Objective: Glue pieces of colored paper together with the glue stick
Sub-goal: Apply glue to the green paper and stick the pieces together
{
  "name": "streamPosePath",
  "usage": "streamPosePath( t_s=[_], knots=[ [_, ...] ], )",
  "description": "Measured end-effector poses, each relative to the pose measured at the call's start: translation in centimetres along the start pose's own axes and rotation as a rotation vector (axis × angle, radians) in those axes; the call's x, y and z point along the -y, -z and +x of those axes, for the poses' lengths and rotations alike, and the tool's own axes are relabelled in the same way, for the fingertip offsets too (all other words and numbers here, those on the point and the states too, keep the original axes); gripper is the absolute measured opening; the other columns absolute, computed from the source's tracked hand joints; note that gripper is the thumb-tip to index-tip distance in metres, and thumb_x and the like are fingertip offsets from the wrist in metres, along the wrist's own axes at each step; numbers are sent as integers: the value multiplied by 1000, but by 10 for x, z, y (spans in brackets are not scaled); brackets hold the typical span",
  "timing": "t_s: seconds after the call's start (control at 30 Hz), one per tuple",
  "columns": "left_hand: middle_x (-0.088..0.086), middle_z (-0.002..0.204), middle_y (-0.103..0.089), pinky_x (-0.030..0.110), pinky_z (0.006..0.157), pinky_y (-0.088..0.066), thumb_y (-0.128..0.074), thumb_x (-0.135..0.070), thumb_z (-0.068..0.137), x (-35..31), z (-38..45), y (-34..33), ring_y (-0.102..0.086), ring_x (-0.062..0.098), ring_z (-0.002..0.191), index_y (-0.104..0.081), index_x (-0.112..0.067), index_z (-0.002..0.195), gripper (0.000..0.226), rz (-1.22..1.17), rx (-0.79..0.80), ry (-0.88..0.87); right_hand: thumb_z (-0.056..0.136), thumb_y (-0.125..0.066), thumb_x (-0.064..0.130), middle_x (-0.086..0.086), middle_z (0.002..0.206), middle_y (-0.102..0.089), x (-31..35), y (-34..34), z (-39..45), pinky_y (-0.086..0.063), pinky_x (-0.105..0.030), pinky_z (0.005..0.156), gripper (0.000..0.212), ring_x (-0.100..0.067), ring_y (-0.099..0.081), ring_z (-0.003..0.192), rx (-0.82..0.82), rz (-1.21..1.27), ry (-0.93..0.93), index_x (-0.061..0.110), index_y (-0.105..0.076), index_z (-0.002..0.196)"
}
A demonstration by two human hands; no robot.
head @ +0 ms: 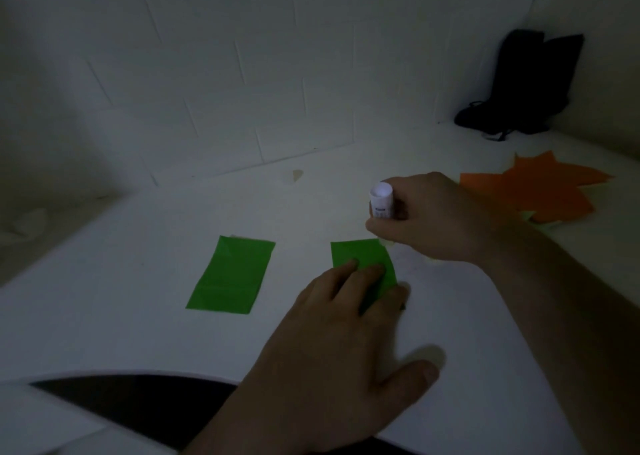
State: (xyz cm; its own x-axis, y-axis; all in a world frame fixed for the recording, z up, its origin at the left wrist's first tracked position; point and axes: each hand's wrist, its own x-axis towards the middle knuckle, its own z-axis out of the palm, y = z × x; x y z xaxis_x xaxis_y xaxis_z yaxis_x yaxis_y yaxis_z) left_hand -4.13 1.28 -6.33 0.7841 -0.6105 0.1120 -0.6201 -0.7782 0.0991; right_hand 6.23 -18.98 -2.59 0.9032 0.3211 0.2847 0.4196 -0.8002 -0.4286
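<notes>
Your left hand [341, 319] presses flat fingers on the green paper [362, 262], pinning it to the counter [138, 333] while your right hand [433, 219] grips the glue stick [381, 200] upright at its corner.

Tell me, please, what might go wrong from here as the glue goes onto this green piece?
The left hand pins only the near part of the right green paper, so its far corner could lift or crease under the glue stick in the right hand. The stick meets the paper's very edge, so glue may smear onto the white table. The dim light could hide missed spots.
</notes>
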Motion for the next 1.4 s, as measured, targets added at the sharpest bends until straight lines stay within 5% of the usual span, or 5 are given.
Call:
streamPosePath(
  t_s=[0.23, 0.47, 0.67, 1.0, 1.4],
  knots=[
    [-4, 171, -10, 44, 125, -16, -21, -84, 92, -2, 1, 3, -6, 21, 155, -14, -39, 162, 83, -8, 6, -6, 90, -69, 39, 5, 74, -64, 9, -3, 2, -38, -12, 59, 16, -6, -59, 77, -145, 111, -18, 24, -63, 85],
    [-4, 168, -22, 42, 122, -19, -25, -83, 93, 0, 0, 0, -14, 24, 154, -24, -36, 160, 82, -1, -24, -22, 90, -66, 42, 2, 81, -70, 23, -16, 4, -55, -39, 77, 19, -13, -65, 76, -12, 190, -49, 22, -64, 87],
    [-6, 168, -21, 39, 124, -15, -25, -83, 93, 0, 0, 0, -13, 20, 155, -23, -35, 161, 82, 2, -34, -31, 92, -66, 40, 2, 81, -69, 23, -21, 5, -53, -39, 79, 18, -13, -65, 77, 26, 194, -25, 23, -62, 85],
    [-10, 169, -17, 36, 125, -10, -25, -83, 92, 0, 1, 1, -7, 16, 157, -17, -36, 162, 84, -12, -21, -36, 93, -70, 40, 26, 76, -62, 31, -31, 8, -38, -3, 66, 20, 17, -58, 75, 17, 251, -33, 43, -52, 85],
    [-9, 162, -29, 35, 121, -18, -28, -80, 93, -1, 1, 4, -15, 17, 150, -29, -31, 159, 81, 19, -45, -44, 93, -68, 49, 14, 91, -73, 35, -39, 13, -55, -28, 78, 18, 2, -67, 83, -7, 349, -78, 33, -67, 100]
  ],
)
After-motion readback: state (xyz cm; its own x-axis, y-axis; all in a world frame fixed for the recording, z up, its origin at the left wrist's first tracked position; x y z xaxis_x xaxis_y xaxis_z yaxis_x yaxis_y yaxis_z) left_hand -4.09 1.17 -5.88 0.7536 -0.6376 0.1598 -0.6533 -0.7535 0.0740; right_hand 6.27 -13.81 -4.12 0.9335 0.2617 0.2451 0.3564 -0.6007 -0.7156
